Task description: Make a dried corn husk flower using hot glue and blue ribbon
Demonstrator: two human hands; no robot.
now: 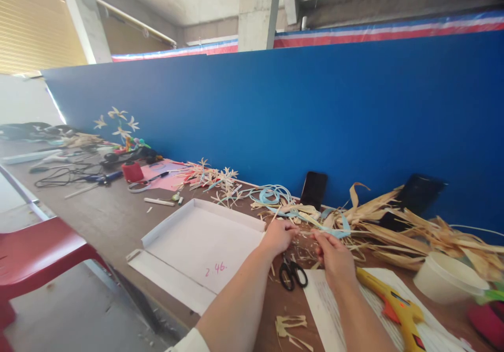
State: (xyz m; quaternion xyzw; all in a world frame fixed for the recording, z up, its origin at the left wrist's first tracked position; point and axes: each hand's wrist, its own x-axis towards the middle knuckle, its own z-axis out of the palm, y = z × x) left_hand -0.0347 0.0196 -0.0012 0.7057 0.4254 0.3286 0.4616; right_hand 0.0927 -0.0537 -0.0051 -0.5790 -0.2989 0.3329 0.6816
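My left hand (279, 236) and my right hand (334, 255) are close together over the table, both with fingertips pinched. Between them runs a thin pale strand (304, 232), which looks like a strip of dried husk. Its ends are hidden by my fingers. Just below the hands lies a pair of black-handled scissors (292, 276), blades pointing away from me. Behind the hands are light-blue ribbon (275, 194) and husk scraps. To the right spreads a heap of dried husks (437, 234).
An open white box (232, 236) marked "2.46" lies left of my hands. A yellow glue gun (394, 302) rests on a printed sheet (323, 310), near a white tub (449, 278). Husk flowers (224, 181) lie farther back. A phone (314, 189) leans against the blue partition (315, 115).
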